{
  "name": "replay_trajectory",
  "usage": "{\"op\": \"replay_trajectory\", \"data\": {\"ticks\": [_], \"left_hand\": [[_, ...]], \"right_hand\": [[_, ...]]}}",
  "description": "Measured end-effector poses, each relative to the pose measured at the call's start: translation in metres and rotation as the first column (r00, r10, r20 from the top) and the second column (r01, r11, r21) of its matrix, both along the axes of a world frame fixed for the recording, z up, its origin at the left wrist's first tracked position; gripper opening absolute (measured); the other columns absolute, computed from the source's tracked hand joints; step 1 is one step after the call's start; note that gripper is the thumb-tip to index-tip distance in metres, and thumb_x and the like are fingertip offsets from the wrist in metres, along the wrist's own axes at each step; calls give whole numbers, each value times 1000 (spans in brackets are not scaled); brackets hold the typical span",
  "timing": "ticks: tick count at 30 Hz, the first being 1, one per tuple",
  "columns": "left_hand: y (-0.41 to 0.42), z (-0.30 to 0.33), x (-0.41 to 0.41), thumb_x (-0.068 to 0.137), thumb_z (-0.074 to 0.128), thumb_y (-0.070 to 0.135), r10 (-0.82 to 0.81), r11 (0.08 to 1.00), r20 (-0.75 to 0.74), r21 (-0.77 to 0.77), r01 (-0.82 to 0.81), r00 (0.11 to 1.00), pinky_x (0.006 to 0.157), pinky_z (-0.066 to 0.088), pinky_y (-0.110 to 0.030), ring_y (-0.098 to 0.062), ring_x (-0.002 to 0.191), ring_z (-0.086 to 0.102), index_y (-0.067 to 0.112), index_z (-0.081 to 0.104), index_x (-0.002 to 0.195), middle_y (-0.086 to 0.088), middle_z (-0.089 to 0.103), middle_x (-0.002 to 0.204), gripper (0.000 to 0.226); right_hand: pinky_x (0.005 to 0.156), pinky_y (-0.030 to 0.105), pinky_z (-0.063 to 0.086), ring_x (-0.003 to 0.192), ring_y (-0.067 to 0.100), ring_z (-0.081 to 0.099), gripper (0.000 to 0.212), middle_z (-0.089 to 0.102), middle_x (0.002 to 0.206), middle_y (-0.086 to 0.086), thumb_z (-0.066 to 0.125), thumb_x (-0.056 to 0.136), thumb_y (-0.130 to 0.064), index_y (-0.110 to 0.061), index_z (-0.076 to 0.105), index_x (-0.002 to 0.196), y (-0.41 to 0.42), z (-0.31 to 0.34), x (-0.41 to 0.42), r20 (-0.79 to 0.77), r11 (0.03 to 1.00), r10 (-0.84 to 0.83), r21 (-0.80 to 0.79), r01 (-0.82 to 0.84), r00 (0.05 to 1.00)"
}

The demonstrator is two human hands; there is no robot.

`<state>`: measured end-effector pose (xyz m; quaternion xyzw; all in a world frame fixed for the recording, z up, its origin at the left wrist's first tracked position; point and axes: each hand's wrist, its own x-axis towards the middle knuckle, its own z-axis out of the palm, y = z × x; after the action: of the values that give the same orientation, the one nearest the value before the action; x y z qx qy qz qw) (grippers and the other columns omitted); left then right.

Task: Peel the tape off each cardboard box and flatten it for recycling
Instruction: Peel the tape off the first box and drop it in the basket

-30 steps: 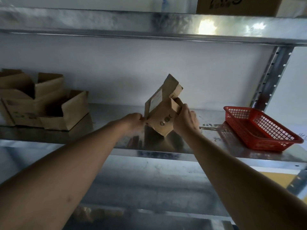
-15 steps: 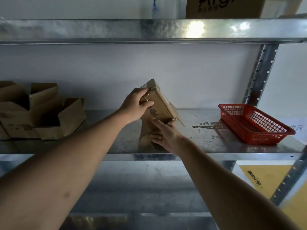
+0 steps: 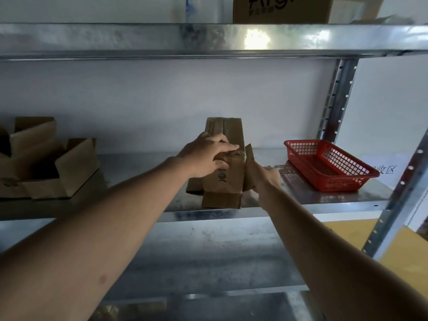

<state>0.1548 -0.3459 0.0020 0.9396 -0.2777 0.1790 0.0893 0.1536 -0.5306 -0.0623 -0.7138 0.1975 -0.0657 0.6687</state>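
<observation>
A small brown cardboard box (image 3: 229, 184) lies collapsed on the metal shelf (image 3: 301, 200), its far end propped up toward the white wall. My left hand (image 3: 203, 156) rests across its middle, fingers stretched to the right and pressing on the cardboard. At the box's right edge my right hand (image 3: 264, 177) grips a side flap that sticks up; its fingertips are hidden behind the flap. I cannot make out any tape on the box.
Several opened cardboard boxes (image 3: 69, 167) sit at the shelf's left end. A red mesh basket (image 3: 338, 185) stands at the right, by the perforated steel upright (image 3: 335, 100). Another shelf runs overhead with a printed carton (image 3: 278, 8) on it.
The box has gone from held tilted in the air to lying collapsed on the shelf. My left hand moved onto its middle; my right hand shifted to the right-side flap.
</observation>
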Motion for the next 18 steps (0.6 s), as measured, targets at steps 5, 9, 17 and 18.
{"op": "replay_trajectory", "data": {"ticks": [5,9,17,18], "left_hand": [[-17,9,0,91,79,36,-31,1000,-117,-3,30,993,99,41,-31,-13,117,50,37,56,148,10,56,130,61],[-27,11,-3,91,78,39,24,999,-112,40,-19,993,100,46,-37,-17,118,51,36,55,148,7,57,129,62],[-26,-7,3,83,81,53,173,983,10,-71,-172,985,105,50,-50,-23,137,50,37,54,147,8,56,147,71],[-22,-9,3,80,82,56,182,977,-28,-111,-184,983,112,45,-49,-22,144,45,34,48,153,6,49,156,83]], "right_hand": [[86,38,57,91,20,62,31,65,103,6,59,98,-42,-12,61,102,-30,-5,7,-11,979,40,-201,-41,999],[82,37,53,101,29,66,41,69,114,15,43,106,-41,-8,66,115,-28,-7,3,-54,871,133,-471,-143,990],[92,38,54,114,24,65,35,71,126,5,42,110,-26,-22,67,134,-12,13,4,493,891,322,-447,-82,808],[83,32,54,106,21,65,33,71,117,3,44,110,-29,-20,71,126,-13,13,7,509,862,370,-500,-83,777]]}}
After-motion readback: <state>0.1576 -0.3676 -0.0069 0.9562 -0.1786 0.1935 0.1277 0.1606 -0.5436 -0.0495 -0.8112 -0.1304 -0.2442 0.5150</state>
